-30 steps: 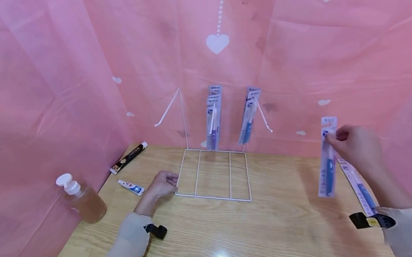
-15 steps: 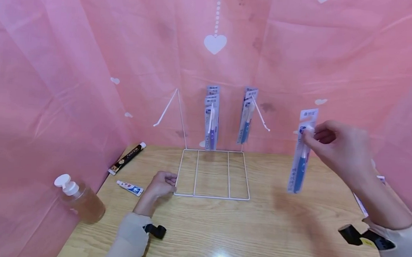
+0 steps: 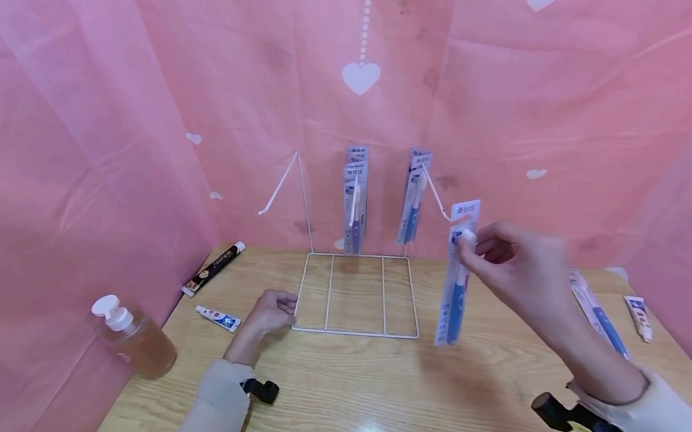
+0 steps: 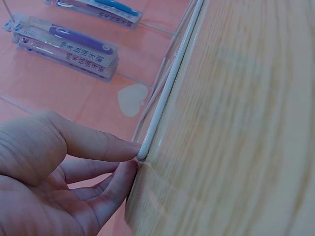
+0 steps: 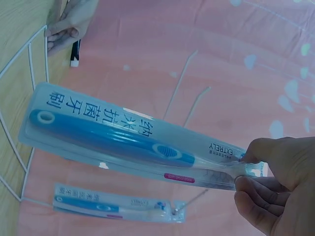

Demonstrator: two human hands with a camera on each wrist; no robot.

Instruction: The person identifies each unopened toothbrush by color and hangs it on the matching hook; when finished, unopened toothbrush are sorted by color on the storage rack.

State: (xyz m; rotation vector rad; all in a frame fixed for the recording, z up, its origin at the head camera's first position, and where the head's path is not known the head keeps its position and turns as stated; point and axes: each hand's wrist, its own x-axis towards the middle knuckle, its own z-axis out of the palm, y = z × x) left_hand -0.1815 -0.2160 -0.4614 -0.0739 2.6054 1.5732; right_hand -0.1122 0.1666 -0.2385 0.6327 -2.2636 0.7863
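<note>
Hung packs: two clusters on your white wire rack (image 3: 356, 295).
Right hand (image 3: 513, 267): you pinch one blue packaged toothbrush (image 3: 456, 280) near its top, beside the rack's right hook.
Left hand (image 3: 272, 310): your fingertips grip the rack's front-left corner.

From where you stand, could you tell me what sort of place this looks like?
Probably a mock shop display: a white wire rack with packaged toothbrushes hanging from its hooks, on a wooden table ringed by pink heart-print sheeting.

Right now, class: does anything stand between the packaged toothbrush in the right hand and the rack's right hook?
Nothing visible does. The right hand holds the toothbrush pack with its top just beside the free tip of the right hook; two packs hang farther back.
</note>
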